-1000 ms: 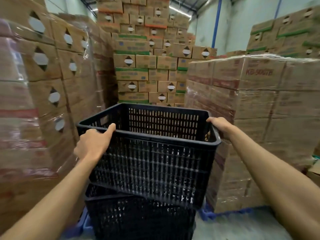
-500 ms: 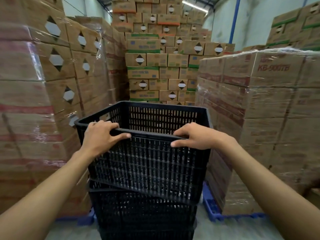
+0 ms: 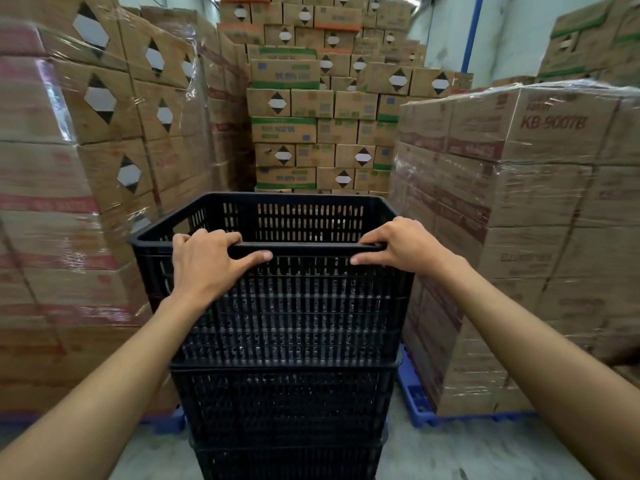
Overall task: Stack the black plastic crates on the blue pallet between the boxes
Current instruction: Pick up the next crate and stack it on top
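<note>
A black slatted plastic crate (image 3: 294,306) sits squarely on top of a stack of black crates (image 3: 287,410) in the middle of the head view. My left hand (image 3: 207,261) grips the crate's near rim at the left. My right hand (image 3: 401,245) grips the same rim at the right. Fingers of both hands curl over the rim and thumbs press on the outer wall. The crate is empty inside. The base of the stack is cut off by the lower edge of the view.
Shrink-wrapped cardboard box stacks (image 3: 86,202) rise close on the left and another wrapped stack (image 3: 519,220) on the right, each on a blue pallet (image 3: 415,403). More boxes (image 3: 311,116) fill the back. Grey concrete floor (image 3: 467,455) lies at the bottom.
The top crate has come down from a tilt and now sits level on the stack. My right hand moved from the far right corner to the near rim; both hands spread along it.
</note>
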Motion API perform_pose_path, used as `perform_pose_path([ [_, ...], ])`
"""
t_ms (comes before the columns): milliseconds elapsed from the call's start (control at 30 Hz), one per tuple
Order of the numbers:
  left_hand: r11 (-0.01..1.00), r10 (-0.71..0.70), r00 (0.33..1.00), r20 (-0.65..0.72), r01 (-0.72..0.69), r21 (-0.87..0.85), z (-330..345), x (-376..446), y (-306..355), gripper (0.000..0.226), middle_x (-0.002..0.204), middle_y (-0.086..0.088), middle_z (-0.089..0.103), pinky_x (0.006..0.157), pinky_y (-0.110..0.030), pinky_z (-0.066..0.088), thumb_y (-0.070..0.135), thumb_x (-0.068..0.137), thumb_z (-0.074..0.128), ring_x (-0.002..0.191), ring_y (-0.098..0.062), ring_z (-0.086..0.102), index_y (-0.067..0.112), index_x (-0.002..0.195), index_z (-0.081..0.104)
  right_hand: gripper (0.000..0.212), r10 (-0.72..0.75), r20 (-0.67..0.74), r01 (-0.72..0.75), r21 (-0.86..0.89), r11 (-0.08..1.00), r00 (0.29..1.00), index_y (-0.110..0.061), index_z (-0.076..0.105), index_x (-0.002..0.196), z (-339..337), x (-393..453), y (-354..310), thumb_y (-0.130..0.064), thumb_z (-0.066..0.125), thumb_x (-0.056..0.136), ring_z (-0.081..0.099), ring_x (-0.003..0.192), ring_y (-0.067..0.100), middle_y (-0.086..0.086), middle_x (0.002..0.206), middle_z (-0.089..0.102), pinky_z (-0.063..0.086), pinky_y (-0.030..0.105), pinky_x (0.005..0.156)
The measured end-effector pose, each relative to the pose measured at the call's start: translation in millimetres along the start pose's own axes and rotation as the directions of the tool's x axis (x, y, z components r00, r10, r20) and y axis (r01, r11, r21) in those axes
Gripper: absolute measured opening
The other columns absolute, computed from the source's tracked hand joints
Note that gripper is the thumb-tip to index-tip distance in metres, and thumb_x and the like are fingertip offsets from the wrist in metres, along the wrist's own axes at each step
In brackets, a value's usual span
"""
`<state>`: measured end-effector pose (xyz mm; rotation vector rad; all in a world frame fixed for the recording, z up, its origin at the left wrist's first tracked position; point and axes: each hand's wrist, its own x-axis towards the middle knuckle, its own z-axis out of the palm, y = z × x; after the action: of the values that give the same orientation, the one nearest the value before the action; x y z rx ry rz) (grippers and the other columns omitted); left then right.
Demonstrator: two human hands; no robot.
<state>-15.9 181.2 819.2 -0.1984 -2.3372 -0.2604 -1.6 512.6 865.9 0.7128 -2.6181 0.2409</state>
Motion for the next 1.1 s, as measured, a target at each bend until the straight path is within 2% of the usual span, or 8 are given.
perform_pose_path([
  [100,1.000,0.010,0.999,-0.042,-0.010,0.006,6.2,-1.7,7.5,0.088,0.077,0.004,0.069,0.079,-0.043,0.036,0.091,0.071,0.029,0.079,-0.022,0.060,0.022,0.099,0.076,0.054,-0.001,0.035,-0.001,0.054,0.999,0.999,-0.038,0.077,0.099,-3.4,0.8,6.9,-0.079,0.052,0.074,0.060,0.065,-0.009,-0.030,0.061,0.061,0.050,0.025,0.061],
  [233,1.000,0.022,0.997,-0.070,-0.022,0.002,15.5,-4.6,9.6,0.077,0.075,0.006,0.062,0.081,-0.043,0.035,0.087,0.075,0.033,0.079,-0.021,0.056,0.022,0.088,0.072,0.049,-0.040,0.079,0.035,0.072,0.997,0.996,-0.036,0.078,0.100,-3.6,4.8,11.1,-0.073,0.056,0.076,0.059,0.067,-0.014,-0.049,0.065,0.055,0.035,0.015,0.051],
  [533,0.996,0.054,0.997,-0.058,-0.049,0.072,20.2,-11.2,1.1,0.073,0.075,0.007,0.062,0.080,-0.042,0.033,0.087,0.077,0.034,0.078,-0.020,0.056,0.024,0.087,0.069,0.050,0.047,-0.031,-0.047,-0.026,0.999,0.998,-0.048,0.066,0.068,14.2,-4.0,11.6,-0.091,0.041,0.069,0.058,0.065,-0.011,-0.026,0.052,0.058,0.032,0.019,0.046],
  [633,0.998,0.010,1.000,0.009,-0.010,0.054,8.0,-8.0,4.4,0.081,0.066,0.007,0.062,0.080,-0.042,0.036,0.089,0.078,0.025,0.071,-0.019,0.057,0.023,0.084,0.073,0.061,0.197,0.047,-0.201,0.123,0.972,0.979,-0.049,0.070,0.078,8.0,-0.1,6.0,-0.094,0.031,0.068,0.061,0.065,-0.008,-0.029,0.061,0.064,0.038,0.023,0.055],
  [700,0.999,-0.051,0.992,0.115,0.053,-0.011,-1.7,4.4,4.9,0.094,0.061,0.005,0.064,0.076,-0.040,0.040,0.092,0.075,0.013,0.067,-0.019,0.060,0.024,0.086,0.076,0.071,0.269,0.172,-0.311,0.314,0.897,0.948,-0.044,0.074,0.090,-3.0,4.0,6.3,-0.092,0.023,0.072,0.067,0.082,-0.002,-0.020,0.077,0.071,0.047,0.031,0.075],
  [800,0.986,-0.094,0.964,0.250,0.126,-0.112,-11.4,35.9,-4.0,0.102,0.076,0.001,0.070,0.069,-0.037,0.043,0.096,0.067,0.003,0.072,-0.022,0.062,0.024,0.090,0.072,0.077,0.325,0.238,-0.383,0.264,0.885,0.915,-0.038,0.070,0.114,-24.7,16.8,3.7,-0.078,0.013,0.083,0.057,0.121,0.024,0.000,0.119,0.069,0.032,0.053,0.110],
  [967,0.990,-0.132,0.934,0.333,0.138,0.005,-14.2,91.6,-36.5,0.104,0.117,-0.006,0.065,0.089,-0.048,0.045,0.100,0.060,0.003,0.107,-0.032,0.060,0.034,0.108,0.067,0.097,0.453,-0.017,-0.450,0.082,0.889,0.891,-0.038,0.046,0.143,-55.1,47.9,12.7,-0.087,-0.001,0.073,0.023,0.143,0.036,0.010,0.150,0.042,0.012,0.065,0.112],
  [1100,0.969,-0.246,0.732,0.636,0.194,0.151,6.8,93.9,-86.2,0.136,0.162,-0.011,0.027,0.115,-0.058,0.025,0.104,0.042,-0.004,0.144,-0.041,0.030,0.032,0.149,0.040,0.096,0.589,0.201,-0.592,-0.052,0.804,0.783,-0.044,0.019,0.153,-10.0,41.1,28.4,-0.090,0.002,0.071,-0.001,0.152,0.033,0.006,0.166,0.008,-0.001,0.063,0.118],
])
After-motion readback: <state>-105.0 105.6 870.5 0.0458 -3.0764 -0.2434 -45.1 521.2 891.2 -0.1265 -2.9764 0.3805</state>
